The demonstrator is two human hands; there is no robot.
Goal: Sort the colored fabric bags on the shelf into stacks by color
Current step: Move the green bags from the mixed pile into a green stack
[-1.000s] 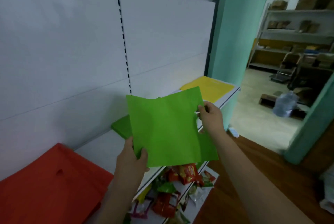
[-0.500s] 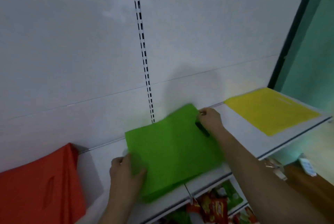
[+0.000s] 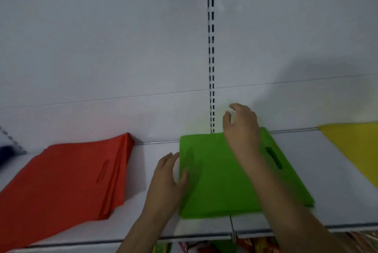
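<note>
The green bags (image 3: 235, 173) lie flat in a stack at the middle of the white shelf (image 3: 327, 181), far edge against the white back wall (image 3: 102, 48) with its slotted upright rail (image 3: 211, 48). The left hand (image 3: 168, 179) rests with fingers straight along the stack's left edge, while the right hand (image 3: 241, 128) is above its far edge, fingers loosely spread, holding nothing. A red stack (image 3: 67, 175) lies to the left, a yellow bag (image 3: 356, 146) to the right, and snack packets (image 3: 255, 244) show on the level below.
</note>
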